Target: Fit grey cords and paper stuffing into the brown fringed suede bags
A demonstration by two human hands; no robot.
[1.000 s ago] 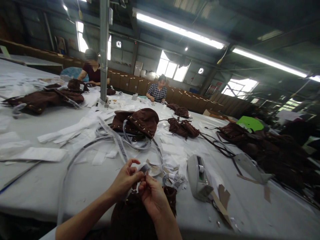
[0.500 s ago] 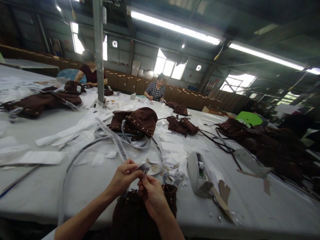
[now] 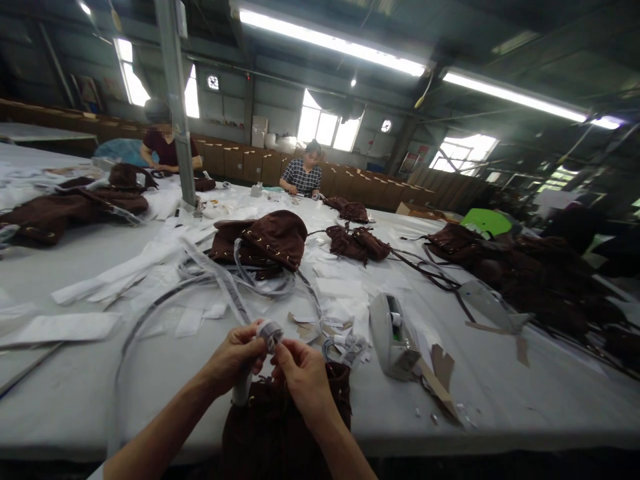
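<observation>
My left hand [image 3: 234, 357] and my right hand [image 3: 299, 371] meet just above the near table edge, both pinched on a small grey-white rolled strip [image 3: 270, 331]. A pale tail of that strip hangs down below my left hand. Under both hands lies a dark brown fringed bag [image 3: 280, 427], partly hidden by my wrists. A long grey strap [image 3: 150, 313] curves over the white table [image 3: 65, 393] to the left of my hands.
A grey tape dispenser [image 3: 393, 333] and cardboard scraps [image 3: 440, 380] lie to my right. Brown bags [image 3: 270, 240] and white paper strips [image 3: 125, 270] cover the middle. A steel post [image 3: 175, 107] rises at the far left. Two people sit at the far edge.
The view has tilted up and shifted slightly. My fingers have worked the strip into a tighter roll, and both hands sit a little lower and closer together.
</observation>
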